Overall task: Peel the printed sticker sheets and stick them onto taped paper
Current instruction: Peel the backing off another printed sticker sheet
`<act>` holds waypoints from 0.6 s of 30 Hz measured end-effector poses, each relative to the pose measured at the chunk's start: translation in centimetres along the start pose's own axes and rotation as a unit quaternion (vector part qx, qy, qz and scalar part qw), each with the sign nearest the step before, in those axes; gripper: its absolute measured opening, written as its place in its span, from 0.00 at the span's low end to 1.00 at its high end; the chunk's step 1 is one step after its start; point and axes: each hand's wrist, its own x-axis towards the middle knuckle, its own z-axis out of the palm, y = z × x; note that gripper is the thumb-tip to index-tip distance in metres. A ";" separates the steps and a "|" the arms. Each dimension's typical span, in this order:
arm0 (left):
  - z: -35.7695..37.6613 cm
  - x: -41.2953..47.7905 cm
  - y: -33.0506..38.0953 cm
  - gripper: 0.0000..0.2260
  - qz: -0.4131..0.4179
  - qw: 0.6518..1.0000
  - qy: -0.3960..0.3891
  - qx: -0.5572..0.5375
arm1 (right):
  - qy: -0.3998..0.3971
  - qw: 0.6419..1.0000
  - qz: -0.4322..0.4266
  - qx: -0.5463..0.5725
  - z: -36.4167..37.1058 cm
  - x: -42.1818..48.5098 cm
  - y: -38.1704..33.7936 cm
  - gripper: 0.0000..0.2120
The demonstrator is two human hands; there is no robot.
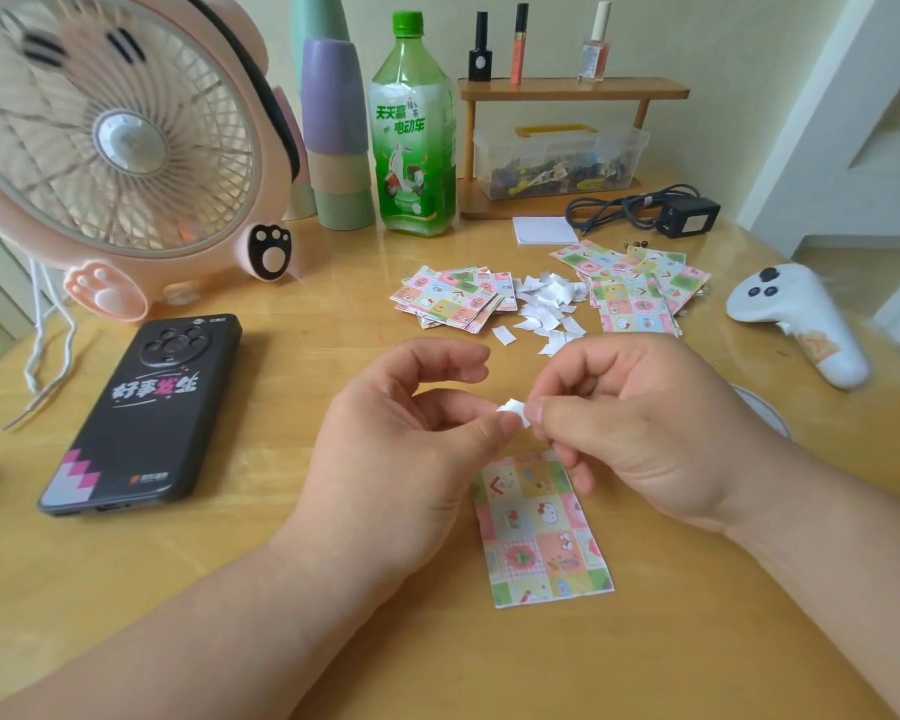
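- A pastel-checked printed sticker sheet (541, 537) lay flat on the light wooden tabletop (230, 589), just below both hands, its top edge hidden behind the right hand's curled fingers.
- A small white paper scrap (514, 409) was held between the two hands, above that sheet.
- The left hand (401, 433) pinched the scrap at its thumb tip, the index finger arched free above.
- The right hand (645, 433) pinched the same scrap from the other side, fingers curled inward.
- Farther back lay a left pile of printed sheets (453, 298) and a right pile of printed sheets (640, 288), with a heap of white scraps (546, 304) between them.
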 end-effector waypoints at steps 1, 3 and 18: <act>0.0 0.0 -0.1 0.18 -0.003 1.000 -0.001 0.003 | 0.010 1.000 0.004 -0.005 0.1 0.1 0.1 0.10; 0.0 0.1 -0.2 0.17 -0.010 1.000 -0.006 0.011 | 0.052 0.998 0.012 -0.014 0.0 0.4 0.4 0.08; -0.8 0.3 -0.6 0.12 0.014 0.998 -0.009 0.058 | 0.224 0.923 -0.047 -0.310 -2.1 2.8 2.6 0.10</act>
